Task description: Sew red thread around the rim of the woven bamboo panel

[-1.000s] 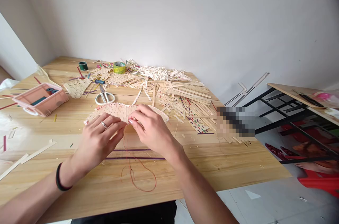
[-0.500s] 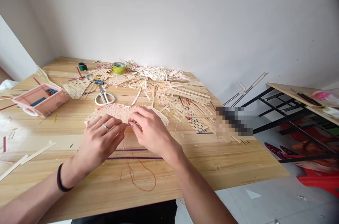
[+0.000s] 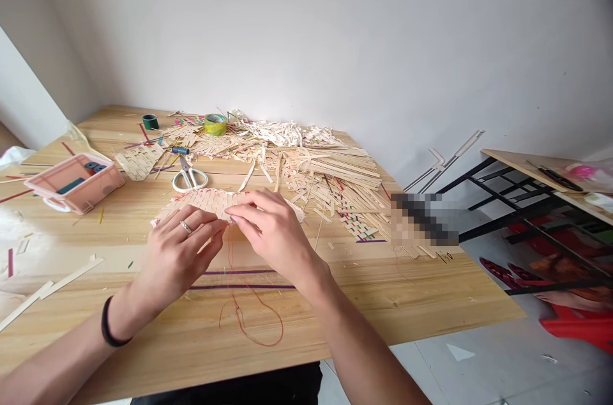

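Observation:
A pale woven mat (image 3: 204, 202) of thin flat strips, with red stitching along its rim, lies under both hands. My left hand (image 3: 184, 242) is closed on its near edge, fingertips pinched together. Close beside it, my right hand (image 3: 275, 232) pinches at the same edge, thumb and forefinger nearly meeting the left fingertips. From between the hands a red thread (image 3: 261, 296) hangs down and loops on the table. Whether a needle is in the right fingers cannot be made out. White-handled scissors (image 3: 190, 179) lie just beyond the mat.
A pink plastic box (image 3: 79, 184) with thread spools stands at the left. Yellow tape (image 3: 215, 124), a dark green roll (image 3: 150, 122) and a blue spool (image 3: 180, 150) sit farther back. Loose strips (image 3: 335, 165) are heaped at the back right. Two purple strips (image 3: 244, 286) lie in front.
My right fingers have shifted slightly left and opened out a little over the mat's edge. My left hand stays nearly in place. The thread loop is almost unchanged.

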Demonstrator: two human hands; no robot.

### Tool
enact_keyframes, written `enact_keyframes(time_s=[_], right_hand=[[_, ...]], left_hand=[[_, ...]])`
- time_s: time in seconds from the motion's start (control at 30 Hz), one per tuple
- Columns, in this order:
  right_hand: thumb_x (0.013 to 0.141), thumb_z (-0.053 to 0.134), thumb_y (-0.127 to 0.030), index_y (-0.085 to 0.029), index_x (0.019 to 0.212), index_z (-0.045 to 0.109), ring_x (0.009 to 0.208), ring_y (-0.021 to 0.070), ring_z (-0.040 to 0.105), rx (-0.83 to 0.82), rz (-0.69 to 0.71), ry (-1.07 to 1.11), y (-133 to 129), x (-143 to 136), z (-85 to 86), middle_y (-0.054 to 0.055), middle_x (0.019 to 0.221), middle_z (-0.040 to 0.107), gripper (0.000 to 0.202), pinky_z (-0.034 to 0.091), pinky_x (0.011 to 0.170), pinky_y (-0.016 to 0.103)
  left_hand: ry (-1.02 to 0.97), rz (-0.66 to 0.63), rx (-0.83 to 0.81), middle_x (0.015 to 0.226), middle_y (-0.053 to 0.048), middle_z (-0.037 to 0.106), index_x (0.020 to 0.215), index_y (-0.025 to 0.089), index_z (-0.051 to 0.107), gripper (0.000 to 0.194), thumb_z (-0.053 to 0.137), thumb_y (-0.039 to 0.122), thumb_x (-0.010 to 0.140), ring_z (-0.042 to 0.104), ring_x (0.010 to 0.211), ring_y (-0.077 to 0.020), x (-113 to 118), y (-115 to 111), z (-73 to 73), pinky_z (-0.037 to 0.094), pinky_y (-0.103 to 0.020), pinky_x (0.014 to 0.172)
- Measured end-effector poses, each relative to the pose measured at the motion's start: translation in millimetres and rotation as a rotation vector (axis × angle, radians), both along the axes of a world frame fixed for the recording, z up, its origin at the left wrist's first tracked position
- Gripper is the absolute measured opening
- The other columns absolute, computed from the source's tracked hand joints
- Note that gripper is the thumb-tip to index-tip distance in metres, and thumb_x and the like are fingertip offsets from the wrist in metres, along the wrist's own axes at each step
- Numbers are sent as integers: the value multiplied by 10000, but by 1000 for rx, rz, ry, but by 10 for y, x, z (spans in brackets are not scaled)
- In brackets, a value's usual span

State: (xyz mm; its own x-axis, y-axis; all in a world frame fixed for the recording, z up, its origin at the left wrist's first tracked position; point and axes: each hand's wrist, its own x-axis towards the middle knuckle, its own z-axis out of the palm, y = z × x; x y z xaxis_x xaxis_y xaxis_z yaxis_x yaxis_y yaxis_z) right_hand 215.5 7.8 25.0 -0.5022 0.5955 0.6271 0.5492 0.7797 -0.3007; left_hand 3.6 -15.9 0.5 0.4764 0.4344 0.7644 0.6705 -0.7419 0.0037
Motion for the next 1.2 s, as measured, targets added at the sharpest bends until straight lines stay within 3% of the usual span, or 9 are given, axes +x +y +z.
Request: enact_keyframes(time_s=[0.33, 0.77, 0.9, 1.0, 1.13, 1.2], right_hand=[[1063, 558, -128, -160, 1101, 776, 1087, 226, 612, -59, -31, -178, -39, 18, 41, 86, 1089, 704, 224, 459, 986, 396], [1068, 520, -137, -172, 1128, 755, 1091, 213, 626, -68, 36, -44, -42, 39, 49, 87, 1101, 709, 245, 475, 1003, 396], [1048, 487, -120, -155, 1114, 740, 983, 193, 664, 6, -52, 141, -102, 45, 145, 91, 1058, 729, 263, 513, 903, 354], [1056, 498, -152, -156, 1067, 733, 827, 159, 681, -53, -91, 175, -256, 17, 178, 70, 968, 748, 235, 517, 749, 296], [1074, 473, -189, -175, 1119, 728, 759, 174, 711, -209, -177, 128, -512, -19, -1, 67, 940, 775, 259, 519, 702, 309], [1077, 446, -196, -166, 1217, 705, 917, 224, 747, -337, -210, 131, -572, -16, -159, 103, 1085, 778, 296, 561, 809, 358]], left_hand=[[-19, 19, 6, 944, -32, 730, 1091, 195, 681, 192, 692, 88, 933, 667, 810, -188, 8, 19, 2, 530, -336, 780], [-19, 45, 13, 967, -37, 734, 1105, 201, 670, 217, 712, 87, 926, 683, 853, -196, -18, 20, 3, 538, -339, 799], [-54, 71, 42, 957, -27, 732, 1097, 212, 666, 230, 724, 82, 916, 686, 832, -188, -23, 30, 12, 532, -320, 766], [-72, 87, 47, 948, -18, 731, 1087, 223, 665, 222, 719, 86, 921, 687, 824, -184, -25, 22, 22, 538, -321, 781], [-90, 96, 28, 955, -22, 732, 1088, 218, 664, 208, 697, 82, 934, 688, 837, -182, -20, 10, 26, 541, -322, 805], [-103, 99, 26, 954, -22, 734, 1080, 215, 668, 198, 694, 83, 935, 690, 836, -179, -19, 9, 22, 539, -314, 801]])
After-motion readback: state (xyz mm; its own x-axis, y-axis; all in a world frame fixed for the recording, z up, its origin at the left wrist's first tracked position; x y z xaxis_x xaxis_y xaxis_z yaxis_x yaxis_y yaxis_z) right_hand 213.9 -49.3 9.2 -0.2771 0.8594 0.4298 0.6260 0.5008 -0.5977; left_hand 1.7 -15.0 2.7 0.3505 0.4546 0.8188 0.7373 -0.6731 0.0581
